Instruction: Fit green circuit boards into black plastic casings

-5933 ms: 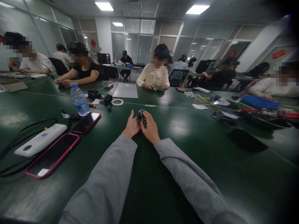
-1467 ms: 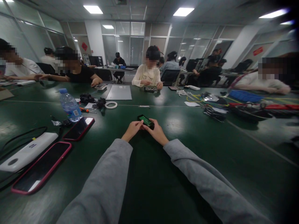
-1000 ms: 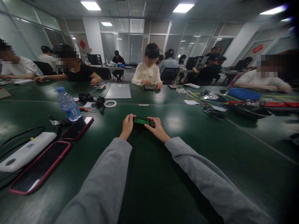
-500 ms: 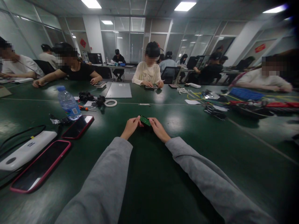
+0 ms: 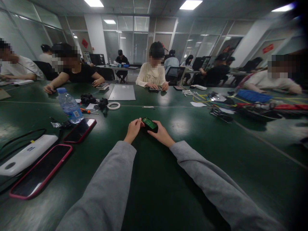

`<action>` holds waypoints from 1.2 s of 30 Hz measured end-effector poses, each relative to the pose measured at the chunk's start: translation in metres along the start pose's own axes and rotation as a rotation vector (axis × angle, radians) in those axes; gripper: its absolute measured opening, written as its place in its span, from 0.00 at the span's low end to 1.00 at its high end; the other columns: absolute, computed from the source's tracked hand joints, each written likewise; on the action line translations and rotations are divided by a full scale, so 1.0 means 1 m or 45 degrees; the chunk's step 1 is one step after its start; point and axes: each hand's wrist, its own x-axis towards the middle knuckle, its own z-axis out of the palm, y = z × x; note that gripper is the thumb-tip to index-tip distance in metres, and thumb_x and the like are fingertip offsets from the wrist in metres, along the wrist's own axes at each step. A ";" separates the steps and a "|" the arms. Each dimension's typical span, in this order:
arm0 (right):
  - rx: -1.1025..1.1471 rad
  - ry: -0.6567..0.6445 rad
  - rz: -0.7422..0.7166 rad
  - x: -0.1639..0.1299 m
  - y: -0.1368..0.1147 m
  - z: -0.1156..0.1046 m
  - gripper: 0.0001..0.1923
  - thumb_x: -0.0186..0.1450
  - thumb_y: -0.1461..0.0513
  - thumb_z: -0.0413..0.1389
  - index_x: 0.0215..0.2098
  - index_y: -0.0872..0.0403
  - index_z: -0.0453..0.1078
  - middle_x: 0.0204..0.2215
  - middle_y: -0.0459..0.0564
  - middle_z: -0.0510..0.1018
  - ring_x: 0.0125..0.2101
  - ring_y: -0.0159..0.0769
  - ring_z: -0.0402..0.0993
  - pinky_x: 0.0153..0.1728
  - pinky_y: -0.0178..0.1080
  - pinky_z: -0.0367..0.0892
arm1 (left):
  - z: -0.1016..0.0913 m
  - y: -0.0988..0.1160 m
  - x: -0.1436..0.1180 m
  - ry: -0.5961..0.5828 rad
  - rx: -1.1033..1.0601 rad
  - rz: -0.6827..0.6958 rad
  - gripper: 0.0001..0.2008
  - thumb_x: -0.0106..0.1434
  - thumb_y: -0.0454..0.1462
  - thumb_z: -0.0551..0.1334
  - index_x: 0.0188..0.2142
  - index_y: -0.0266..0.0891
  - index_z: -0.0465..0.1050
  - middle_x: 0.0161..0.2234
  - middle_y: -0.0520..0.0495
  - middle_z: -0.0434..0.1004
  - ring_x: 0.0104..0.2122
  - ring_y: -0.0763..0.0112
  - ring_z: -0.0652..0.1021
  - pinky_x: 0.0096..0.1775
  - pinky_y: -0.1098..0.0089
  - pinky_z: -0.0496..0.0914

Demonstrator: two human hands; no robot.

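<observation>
A small green circuit board [image 5: 149,123] sits in a black case [image 5: 155,130], held just above or on the green table straight ahead of me. My right hand [image 5: 161,133] grips the case from the right, thumb along its near side. At the other end, the closed fingers of my left hand [image 5: 133,129] meet the case's left corner; their tips are partly hidden, and anything small between them cannot be made out.
To my left lie two red-edged phones [image 5: 80,131] [image 5: 40,171], a white device [image 5: 29,154] with a black cable, and a water bottle [image 5: 71,106]. Beyond are a screwdriver [image 5: 89,111] and a tape roll [image 5: 113,105]. Cables and a blue tray [image 5: 253,95] lie right; a co-worker [image 5: 151,72] sits opposite.
The board has turned and tilted, so more of its face and the black case show. My right thumb has shifted to the near side; my left fingers have drawn slightly left.
</observation>
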 end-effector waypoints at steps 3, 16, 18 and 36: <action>-0.026 0.068 0.032 0.001 0.006 0.002 0.32 0.56 0.56 0.63 0.54 0.57 0.58 0.49 0.57 0.69 0.50 0.44 0.67 0.52 0.47 0.63 | 0.001 -0.003 0.002 0.020 -0.005 0.020 0.20 0.66 0.48 0.51 0.31 0.38 0.74 0.34 0.45 0.79 0.36 0.68 0.78 0.42 0.68 0.69; -0.050 0.141 -0.127 0.001 -0.001 -0.003 0.25 0.56 0.62 0.62 0.50 0.54 0.61 0.45 0.52 0.69 0.45 0.43 0.68 0.48 0.47 0.65 | 0.001 -0.005 0.000 0.053 0.086 -0.053 0.18 0.63 0.44 0.59 0.50 0.39 0.65 0.34 0.46 0.79 0.37 0.66 0.79 0.43 0.65 0.69; -0.099 0.133 -0.189 0.001 -0.002 -0.003 0.25 0.56 0.64 0.61 0.51 0.53 0.61 0.46 0.52 0.68 0.47 0.43 0.66 0.50 0.47 0.64 | 0.001 -0.003 -0.001 0.051 0.165 -0.049 0.19 0.62 0.44 0.59 0.50 0.39 0.65 0.34 0.46 0.79 0.36 0.67 0.78 0.41 0.66 0.69; -0.047 0.056 -0.179 -0.001 -0.005 0.002 0.24 0.65 0.52 0.54 0.55 0.54 0.56 0.49 0.56 0.64 0.51 0.42 0.63 0.55 0.47 0.61 | -0.001 0.000 -0.002 0.060 0.335 -0.026 0.13 0.64 0.42 0.57 0.46 0.40 0.69 0.37 0.45 0.77 0.36 0.67 0.77 0.40 0.68 0.68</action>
